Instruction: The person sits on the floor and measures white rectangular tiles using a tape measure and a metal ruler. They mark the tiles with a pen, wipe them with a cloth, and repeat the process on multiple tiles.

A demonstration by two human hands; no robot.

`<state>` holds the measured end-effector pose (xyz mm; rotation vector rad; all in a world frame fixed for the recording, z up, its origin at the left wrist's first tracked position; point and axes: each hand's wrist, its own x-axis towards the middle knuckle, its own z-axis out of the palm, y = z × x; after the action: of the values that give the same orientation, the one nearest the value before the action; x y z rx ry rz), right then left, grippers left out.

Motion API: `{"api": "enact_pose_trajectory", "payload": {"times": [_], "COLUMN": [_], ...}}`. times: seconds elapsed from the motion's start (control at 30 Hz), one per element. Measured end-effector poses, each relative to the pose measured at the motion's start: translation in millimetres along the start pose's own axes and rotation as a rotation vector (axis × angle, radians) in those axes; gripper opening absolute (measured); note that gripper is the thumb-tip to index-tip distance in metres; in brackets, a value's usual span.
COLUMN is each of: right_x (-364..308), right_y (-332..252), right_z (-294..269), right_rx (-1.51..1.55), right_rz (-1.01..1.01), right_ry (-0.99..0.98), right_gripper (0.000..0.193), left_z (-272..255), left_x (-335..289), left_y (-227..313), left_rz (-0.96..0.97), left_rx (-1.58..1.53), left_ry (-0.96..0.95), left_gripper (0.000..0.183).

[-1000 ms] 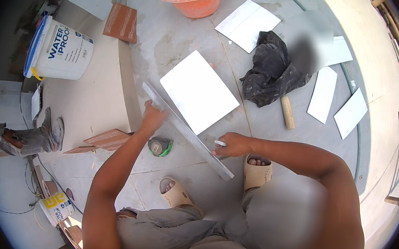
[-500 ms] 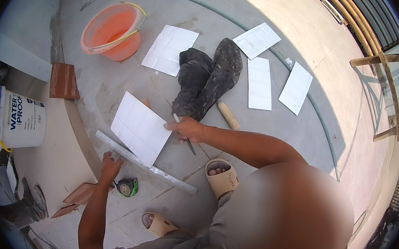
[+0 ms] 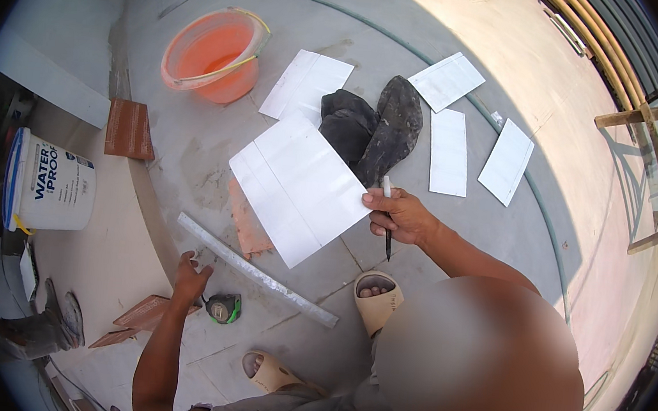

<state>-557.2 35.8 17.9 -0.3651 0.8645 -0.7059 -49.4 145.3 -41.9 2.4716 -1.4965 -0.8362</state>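
Observation:
My right hand (image 3: 402,214) grips a white tile (image 3: 299,183) by its corner, and the tile is raised off the floor. A thin line runs across its face. The same hand holds a pen (image 3: 387,220), white at the top with a dark lower part, its dark tip pointing down. My left hand (image 3: 193,276) is beside the left end of a metal straightedge (image 3: 256,273), fingers slightly curled and apart, with nothing clear between them. Close to that wrist lies a black and green tape measure (image 3: 224,307). A reddish tile piece (image 3: 251,222) shows partly beneath the raised tile.
Several white tiles (image 3: 448,153) lie around a dark crumpled cloth (image 3: 391,125). An orange bucket (image 3: 234,87) stands at far left, a white tub (image 3: 64,186) nearer. A green hose (image 3: 530,184) curves across the floor. Reddish tiles (image 3: 130,129) rest along the left step.
My right hand has lifted the white tile up and away from the straightedge, uncovering the reddish piece. My left hand stays near the straightedge's end. The whole view has shifted slightly.

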Motion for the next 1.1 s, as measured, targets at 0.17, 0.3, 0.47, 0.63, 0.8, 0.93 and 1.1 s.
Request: {"api": "enact_pose_trajectory", "payload": {"times": [0.17,0.3,0.47,0.63,0.8,0.93,1.1], "right_x": [-10.7,2.6,18.1,26.7,20.3,18.7,21.6], "right_y": [-27.5,-22.1,4.6,8.3,-2.6,-1.4,-10.8], "right_z": [-61.6,-121.1,-144.1,-146.5,-159.5,-147.8,-121.2], "right_rx": [-0.053,0.006,-0.014,-0.185,-0.525,-0.610,-0.541], "right_rz": [-0.201,-0.275,-0.189,-0.108,-0.030,-0.010,0.009], "right_ry": [0.119,0.299,0.352,0.365,0.440,0.426,0.385], "right_gripper": [0.012,0.014,0.024,0.031,0.043,0.042,0.035], "left_z": [-14.5,-5.4,-6.9,-11.6,-20.2,-59.1,-94.9], "left_x": [-18.5,-21.6,-53.3,-83.1,-93.7,-101.0,-101.0], "left_y": [27.6,28.2,35.3,31.3,21.2,21.8,-42.8], "left_rz": [0.019,0.156,0.200,0.159,0.199,0.065,-0.255], "left_rx": [-0.079,-0.038,-0.037,-0.069,-0.077,-0.187,-0.490], "left_ry": [-0.099,-0.219,-0.361,-0.451,-0.476,-0.432,-0.007], "left_gripper": [0.071,0.068,0.066,0.064,0.060,0.054,0.049]}}
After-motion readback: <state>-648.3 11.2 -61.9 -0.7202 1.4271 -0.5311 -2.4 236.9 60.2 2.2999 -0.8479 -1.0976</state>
